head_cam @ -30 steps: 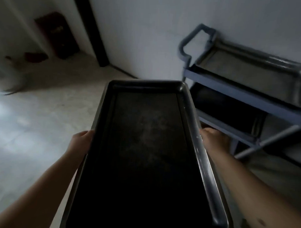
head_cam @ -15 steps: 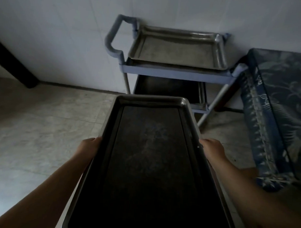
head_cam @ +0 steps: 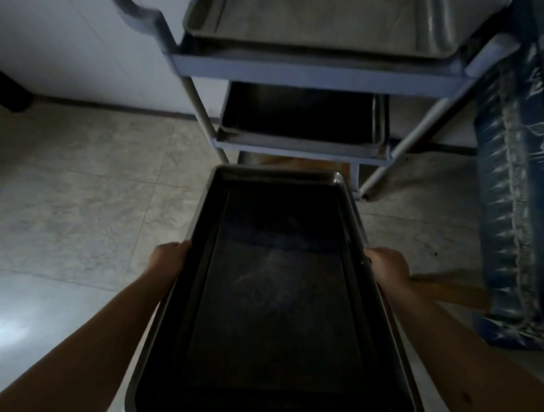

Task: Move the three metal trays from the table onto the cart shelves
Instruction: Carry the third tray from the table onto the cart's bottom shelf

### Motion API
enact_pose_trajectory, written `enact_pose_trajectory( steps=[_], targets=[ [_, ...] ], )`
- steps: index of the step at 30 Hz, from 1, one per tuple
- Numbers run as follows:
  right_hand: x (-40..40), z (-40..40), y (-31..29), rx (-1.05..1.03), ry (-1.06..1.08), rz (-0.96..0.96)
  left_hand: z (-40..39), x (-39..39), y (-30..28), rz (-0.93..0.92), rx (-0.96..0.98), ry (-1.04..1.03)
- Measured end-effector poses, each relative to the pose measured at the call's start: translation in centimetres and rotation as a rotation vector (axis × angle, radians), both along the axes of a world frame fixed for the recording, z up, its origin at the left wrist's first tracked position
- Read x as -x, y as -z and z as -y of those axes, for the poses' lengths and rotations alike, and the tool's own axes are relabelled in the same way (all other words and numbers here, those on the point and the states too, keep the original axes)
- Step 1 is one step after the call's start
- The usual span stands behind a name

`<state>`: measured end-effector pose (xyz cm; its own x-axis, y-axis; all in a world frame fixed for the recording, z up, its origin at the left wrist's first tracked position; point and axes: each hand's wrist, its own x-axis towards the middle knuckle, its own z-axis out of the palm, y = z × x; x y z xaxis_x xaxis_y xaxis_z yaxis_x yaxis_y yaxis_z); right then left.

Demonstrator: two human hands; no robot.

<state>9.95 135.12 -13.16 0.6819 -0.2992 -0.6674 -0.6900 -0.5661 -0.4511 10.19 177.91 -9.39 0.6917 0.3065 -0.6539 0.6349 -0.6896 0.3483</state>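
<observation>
Fingers of left hand, right hand clamp tray rims; cart just ahead.

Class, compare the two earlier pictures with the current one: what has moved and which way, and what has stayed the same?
The person has turned toward the cart and come closer, so it now fills the top of the view. The carried tray now points at the low gap under the middle shelf. Unchanged: the left hand and right hand still grip its long sides; the top tray and middle tray still sit on their shelves.
</observation>
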Motion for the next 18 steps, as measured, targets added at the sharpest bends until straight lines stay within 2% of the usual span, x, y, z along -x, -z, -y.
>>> enact_pose_trajectory(
  steps=[2,5,10,14,18],
  targets=[
    [-2.3,0.8,3.2,0.056,-0.038,-0.031,1.1,-2.3,3.5,-0.029,0.001,-0.041],
    [-5.9,1.5,8.9,0.098,-0.015,-0.001,2.2,-6.0,9.5,0.022,0.010,-0.144],
    [-12.3,2.1,20.8,0.146,0.057,0.068,3.8,-13.1,21.9,0.006,0.075,-0.148],
    [-17.6,2.7,31.4,0.238,0.135,0.221,4.6,-19.1,32.8,0.113,0.058,-0.162],
    [-22.5,3.5,40.4,0.270,0.171,0.284,4.7,-23.8,41.5,0.215,0.106,-0.240]
  ],
)
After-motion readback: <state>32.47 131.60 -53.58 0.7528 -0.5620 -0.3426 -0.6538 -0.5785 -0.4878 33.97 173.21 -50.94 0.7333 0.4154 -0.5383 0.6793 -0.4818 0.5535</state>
